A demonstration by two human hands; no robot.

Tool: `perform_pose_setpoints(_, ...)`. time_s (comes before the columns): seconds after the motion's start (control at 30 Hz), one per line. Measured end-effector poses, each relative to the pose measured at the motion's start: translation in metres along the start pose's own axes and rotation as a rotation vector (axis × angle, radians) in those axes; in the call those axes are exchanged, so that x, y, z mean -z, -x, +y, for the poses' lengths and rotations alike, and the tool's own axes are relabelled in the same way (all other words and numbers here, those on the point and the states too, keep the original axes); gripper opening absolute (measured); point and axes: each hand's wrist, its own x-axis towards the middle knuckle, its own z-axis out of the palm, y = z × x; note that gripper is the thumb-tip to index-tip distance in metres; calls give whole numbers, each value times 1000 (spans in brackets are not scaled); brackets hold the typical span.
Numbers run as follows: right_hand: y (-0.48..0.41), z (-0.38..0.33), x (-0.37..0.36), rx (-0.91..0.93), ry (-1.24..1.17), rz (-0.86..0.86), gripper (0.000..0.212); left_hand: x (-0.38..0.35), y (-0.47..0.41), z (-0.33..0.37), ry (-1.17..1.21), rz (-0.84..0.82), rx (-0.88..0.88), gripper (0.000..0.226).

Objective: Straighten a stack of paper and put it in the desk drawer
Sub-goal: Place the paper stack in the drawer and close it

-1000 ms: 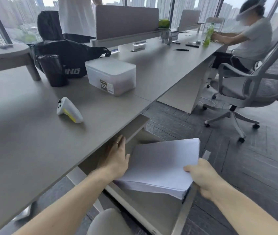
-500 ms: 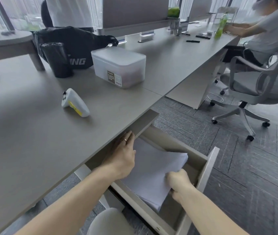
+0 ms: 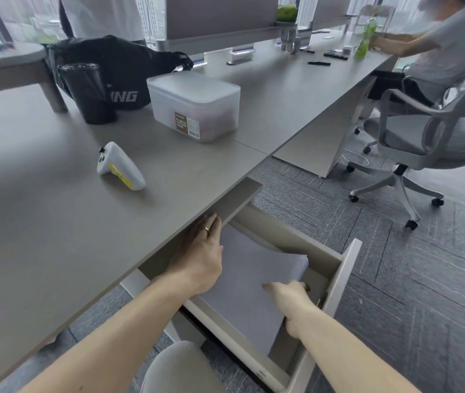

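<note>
Our left hand [image 3: 197, 255] lies flat and spread on the far left part of the stack of paper [image 3: 249, 290], fingers reaching under the table [image 3: 55, 222] edge, a ring on one finger. Our right hand [image 3: 292, 300] curls around the stack's right edge, thumb on top of the sheets and fingers tucked below, gripping it. The paper sits inside the open drawer [image 3: 342, 282], which is pulled out from under the table; the stack fills most of the drawer floor and nothing else shows in it. On the table stands a frosted plastic box [image 3: 194, 104] with its lid on; its contents are only a dim reddish blur. A brown label on its front reads "PLASTIC" with smaller words we cannot make out, and a barcode beside it. Behind it a black bag [image 3: 123, 66] shows the white letters "NG". A black cup [image 3: 89, 92] stands just beside the bag. A white and yellow controller [image 3: 120, 167] lies nearer us on the table.
</note>
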Motion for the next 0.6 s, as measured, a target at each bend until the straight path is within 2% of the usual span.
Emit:
perform_pose_setpoints(0.07, 1, 4, 2, 30, 31, 13, 126, 0, 0, 0, -9, 0, 1, 63)
perform_pose_setpoints(0.3, 17, 3, 11, 60, 45, -81, 116, 0, 0, 1, -11, -9, 18, 63)
perform_pose_setpoints(0.37, 36, -5, 22, 145, 39, -98, 116, 1, 0, 1, -6, -17, 27, 63)
perform_pose_setpoints(0.43, 53, -10, 41, 376, 113, -50, 105, 2, 2, 2, 4, -27, 33, 62)
perform_pose_setpoints(0.5, 62, -15, 69, 538, 198, 106, 92, 4, 2, 3, 14, -23, 36, 62)
perform_pose_setpoints(0.6, 50, -11, 96, 401, 119, 213, 53, 6, 4, 6, 41, -14, 45, 62)
